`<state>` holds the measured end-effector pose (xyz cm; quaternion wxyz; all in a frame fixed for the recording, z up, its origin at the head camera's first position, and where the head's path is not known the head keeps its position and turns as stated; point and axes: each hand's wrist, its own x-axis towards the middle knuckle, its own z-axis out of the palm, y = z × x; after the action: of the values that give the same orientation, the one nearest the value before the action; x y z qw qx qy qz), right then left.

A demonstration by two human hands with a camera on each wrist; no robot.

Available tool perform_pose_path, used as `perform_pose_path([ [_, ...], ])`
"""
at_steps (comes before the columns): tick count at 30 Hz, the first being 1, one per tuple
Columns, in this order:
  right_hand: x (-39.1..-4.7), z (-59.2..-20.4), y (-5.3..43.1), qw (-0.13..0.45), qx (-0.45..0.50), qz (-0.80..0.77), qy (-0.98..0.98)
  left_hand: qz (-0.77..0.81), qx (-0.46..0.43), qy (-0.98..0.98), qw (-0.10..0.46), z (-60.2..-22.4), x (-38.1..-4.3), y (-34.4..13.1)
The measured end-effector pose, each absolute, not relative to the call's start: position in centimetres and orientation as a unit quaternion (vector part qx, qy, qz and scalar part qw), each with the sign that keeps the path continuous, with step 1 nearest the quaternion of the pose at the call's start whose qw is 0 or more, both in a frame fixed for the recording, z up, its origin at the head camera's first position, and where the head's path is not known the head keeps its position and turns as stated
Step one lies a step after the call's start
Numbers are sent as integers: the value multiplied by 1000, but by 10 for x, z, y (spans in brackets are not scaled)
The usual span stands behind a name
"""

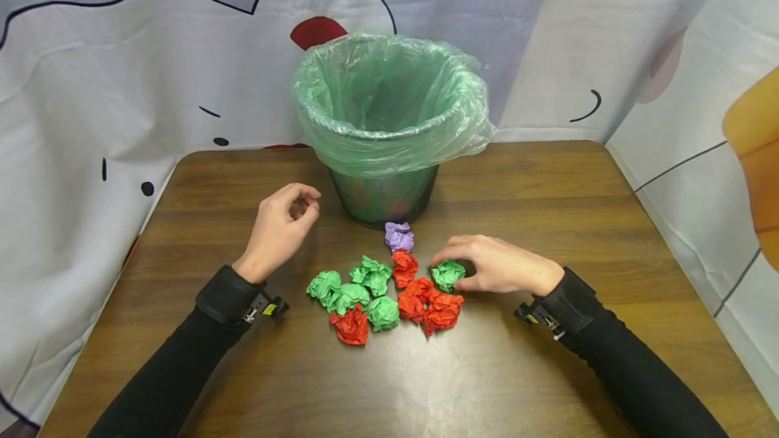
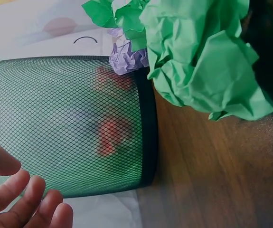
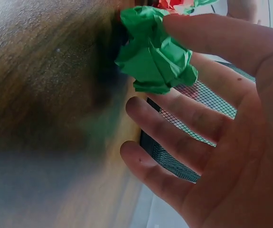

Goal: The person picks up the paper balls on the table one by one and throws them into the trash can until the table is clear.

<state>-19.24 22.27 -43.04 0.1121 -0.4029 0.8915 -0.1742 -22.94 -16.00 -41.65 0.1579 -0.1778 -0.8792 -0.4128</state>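
My right hand (image 1: 502,263) pinches a crumpled green paper ball (image 3: 157,57) between thumb and forefinger, low at the tabletop; the other fingers are spread apart in the right wrist view. To its left lie several red paper balls (image 1: 442,311), with a purple one (image 1: 399,236) behind them by the bin. Several more green paper balls (image 1: 383,313) lie left of these, and another red ball (image 1: 349,325) is in front of them. My left hand (image 1: 282,225) hovers left of the bin, fingers loosely curled and holding nothing.
A black mesh bin (image 1: 386,195) lined with a translucent green bag (image 1: 389,147) stands at the back of the wooden table (image 1: 523,377). Red shapes show through its mesh near the bottom in the left wrist view. Patterned cloth (image 1: 152,73) hangs behind.
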Motion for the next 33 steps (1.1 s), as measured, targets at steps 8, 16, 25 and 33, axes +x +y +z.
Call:
perform_pose_path([
  [8, -194, -431, 220, 102, -420, -201, 879, -414, -178, -879, 154, -422, -230, -159],
  [16, -196, -428, 221, 100, -419, -217, 876, -414, -180, -880, 150, -422, -229, -158],
  [25, -197, -414, 221, 75, -417, -226, 877, -413, -186, -879, 150, -420, -228, -157],
  [33, -196, -396, 220, 59, -418, -239, 874, -411, -183, -881, 148, -421, -227, -158],
])
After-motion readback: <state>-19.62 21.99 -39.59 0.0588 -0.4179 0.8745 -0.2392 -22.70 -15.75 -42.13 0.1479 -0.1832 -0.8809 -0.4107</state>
